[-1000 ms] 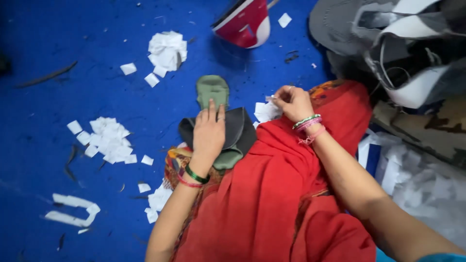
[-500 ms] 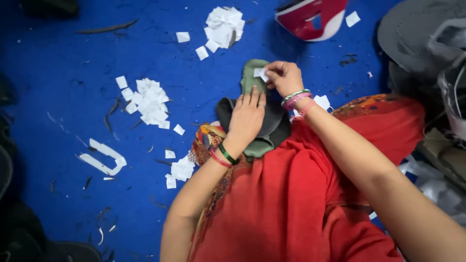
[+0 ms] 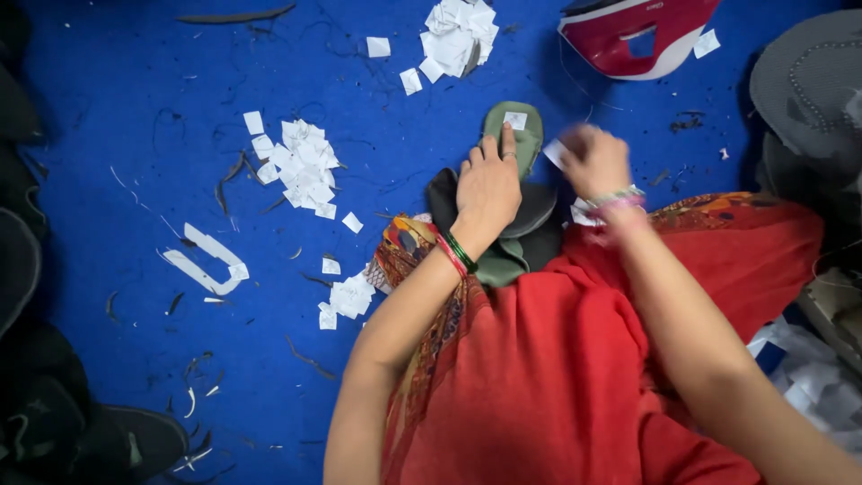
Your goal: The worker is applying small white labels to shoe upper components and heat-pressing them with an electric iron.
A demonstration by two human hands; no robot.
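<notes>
Insole (image 3: 523,135), one, green, lies on the blue floor (image 3: 117,117) bearing one white tag (image 3: 515,119). My left hand (image 3: 488,184) presses flat on it, fingers spread. My right hand (image 3: 593,160), blurred, pinches one tag (image 3: 555,154).

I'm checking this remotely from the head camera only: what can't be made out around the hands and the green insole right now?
- Right hand: motion-blurred; whether it grips the small white slip at its fingers is unclear.
- Green insole: its lower part is hidden under the left hand.
- Dark pieces beneath: covered by hand and red cloth; their number is unclear.
- Red-and-white object: cut off by the top edge.
</notes>
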